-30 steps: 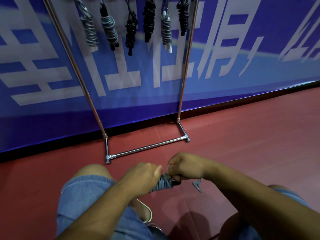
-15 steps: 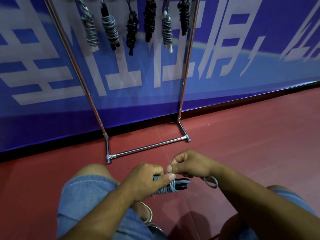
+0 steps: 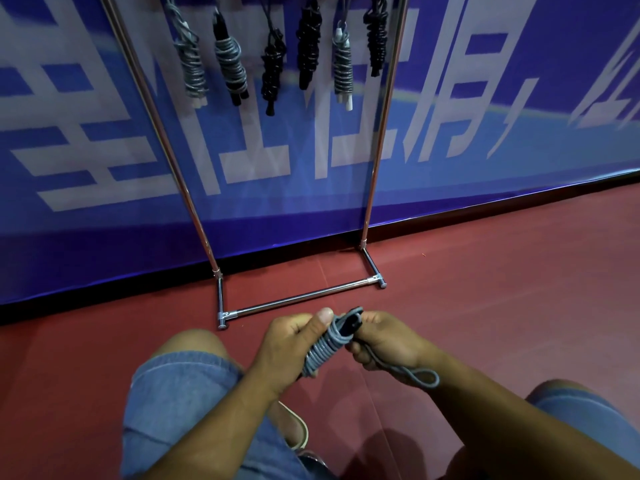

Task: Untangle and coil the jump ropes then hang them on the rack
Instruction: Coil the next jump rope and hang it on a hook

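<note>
My left hand [image 3: 289,344] grips a grey jump rope [image 3: 323,348] wound in tight turns around its black handles, whose tips stick out at the top. My right hand [image 3: 384,341] holds the rope's free end, and a small grey loop [image 3: 420,377] trails out past its wrist. Straight ahead stands the chrome rack [image 3: 298,301], its base bar on the floor just beyond my hands. Several coiled ropes hang from it at the top, grey ones [image 3: 230,64] and black ones [image 3: 308,46].
A blue banner with white lettering [image 3: 485,116] runs behind the rack. The floor [image 3: 502,289] is dark red. My knees in denim shorts [image 3: 183,386] sit below my hands, with a shoe [image 3: 298,429] between them.
The bundle has tilted up from nearly level to more upright in my left hand. My right hand has pulled the free end down, and the loop now trails lower right.
</note>
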Tool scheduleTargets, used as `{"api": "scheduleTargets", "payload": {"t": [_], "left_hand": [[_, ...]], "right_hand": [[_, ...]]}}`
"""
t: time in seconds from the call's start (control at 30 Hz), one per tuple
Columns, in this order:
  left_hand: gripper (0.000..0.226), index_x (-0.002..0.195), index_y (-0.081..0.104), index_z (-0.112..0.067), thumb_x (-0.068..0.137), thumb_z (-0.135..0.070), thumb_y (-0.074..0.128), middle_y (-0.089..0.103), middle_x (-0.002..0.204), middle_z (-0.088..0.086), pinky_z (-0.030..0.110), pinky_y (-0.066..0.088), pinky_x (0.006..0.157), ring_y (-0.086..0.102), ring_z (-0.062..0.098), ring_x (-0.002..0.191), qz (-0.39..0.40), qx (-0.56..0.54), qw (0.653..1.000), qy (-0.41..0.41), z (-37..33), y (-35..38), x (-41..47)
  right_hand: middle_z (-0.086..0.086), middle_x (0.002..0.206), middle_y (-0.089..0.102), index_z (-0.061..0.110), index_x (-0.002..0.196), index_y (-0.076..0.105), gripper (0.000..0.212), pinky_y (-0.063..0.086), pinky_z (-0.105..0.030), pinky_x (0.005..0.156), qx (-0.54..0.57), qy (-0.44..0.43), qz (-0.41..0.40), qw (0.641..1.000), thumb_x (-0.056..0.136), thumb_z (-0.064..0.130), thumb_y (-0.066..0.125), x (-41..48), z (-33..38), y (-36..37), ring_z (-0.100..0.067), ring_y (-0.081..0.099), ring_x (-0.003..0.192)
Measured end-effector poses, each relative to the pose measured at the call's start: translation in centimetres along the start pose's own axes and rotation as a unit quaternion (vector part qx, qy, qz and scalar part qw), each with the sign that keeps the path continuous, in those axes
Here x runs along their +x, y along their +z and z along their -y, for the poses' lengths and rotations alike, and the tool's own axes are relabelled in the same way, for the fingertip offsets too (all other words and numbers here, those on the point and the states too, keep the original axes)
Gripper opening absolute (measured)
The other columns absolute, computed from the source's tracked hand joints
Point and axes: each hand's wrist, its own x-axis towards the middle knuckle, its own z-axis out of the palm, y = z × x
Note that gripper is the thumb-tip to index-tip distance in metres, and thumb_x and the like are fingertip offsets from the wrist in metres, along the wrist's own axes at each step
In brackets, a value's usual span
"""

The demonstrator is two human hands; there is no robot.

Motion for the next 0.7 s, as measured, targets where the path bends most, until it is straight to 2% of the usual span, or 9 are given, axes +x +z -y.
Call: {"api": "scheduleTargets", "payload": {"t": [0.1,0.2,0.27,0.4,0.53,0.63,0.7], "left_hand": [[0.081,0.087,0.074,0.003,0.082,-0.078,0.063,0.06,0.053,0.014,0.031,0.046,0.044,0.059,0.024,0.043,-0.042,0.001,0.999,0.0,0.2,0.2,0.1],[0.051,0.062,0.069,-0.023,0.081,-0.069,0.06,0.052,0.049,-0.004,0.027,0.04,0.046,0.049,0.008,0.045,-0.095,0.055,0.994,0.013,0.2,0.5,0.1],[0.047,0.057,0.062,-0.031,0.082,-0.071,0.058,0.046,0.047,-0.011,0.026,0.037,0.048,0.041,0.003,0.045,-0.13,0.112,0.985,0.03,0.4,0.5,0.3],[0.051,0.074,0.066,-0.035,0.081,-0.083,0.052,0.056,0.052,-0.013,0.038,0.047,0.056,0.048,0.006,0.05,-0.185,0.149,0.971,0.029,1.0,0.5,0.8],[0.053,0.083,0.069,-0.036,0.081,-0.084,0.049,0.065,0.066,-0.018,0.033,0.05,0.061,0.058,0.001,0.059,-0.201,0.172,0.964,0.013,1.0,0.9,0.8],[0.059,0.113,0.07,-0.041,0.087,-0.085,0.04,0.071,0.098,-0.016,0.027,0.052,0.081,0.066,0.0,0.093,-0.171,0.181,0.968,0.025,1.4,1.1,1.0],[0.051,0.108,0.071,-0.042,0.093,-0.075,0.035,0.066,0.099,-0.009,0.012,0.042,0.082,0.059,-0.002,0.096,-0.14,0.199,0.969,0.042,1.3,1.4,1.0]], "right_hand": [[0.001,0.058,0.052,0.02,0.069,0.056,0.04,0.031,-0.023,0.048,-0.042,-0.015,-0.012,0.999,0.106,0.033,0.052,-0.3,0.3,0.6,-0.012,0.042,0.049],[0.001,0.061,0.056,0.013,0.079,0.059,0.033,0.035,-0.027,0.052,-0.105,-0.039,-0.045,0.993,0.107,0.029,0.049,-0.5,0.2,1.0,-0.014,0.047,0.053],[0.0,0.069,0.061,0.012,0.083,0.059,0.027,0.039,-0.029,0.054,-0.157,-0.047,-0.062,0.985,0.105,0.022,0.048,-0.7,0.0,1.2,-0.014,0.054,0.058],[0.001,0.08,0.065,0.008,0.098,0.061,0.017,0.042,-0.026,0.052,-0.177,-0.051,-0.052,0.982,0.103,0.009,0.044,-0.8,-0.1,1.7,-0.014,0.061,0.064],[0.004,0.083,0.068,0.015,0.111,0.065,0.016,0.045,-0.024,0.052,-0.191,-0.063,-0.053,0.978,0.102,0.015,0.051,-1.0,0.0,1.9,-0.012,0.063,0.061],[0.004,0.074,0.063,0.01,0.1,0.066,0.018,0.044,-0.025,0.052,-0.189,-0.081,-0.073,0.976,0.103,0.024,0.055,-1.0,0.2,2.1,-0.012,0.057,0.055],[0.004,0.068,0.06,0.012,0.083,0.062,0.025,0.042,-0.024,0.051,-0.188,-0.093,-0.098,0.973,0.103,0.024,0.055,-0.8,0.5,2.2,-0.012,0.052,0.051]]}}
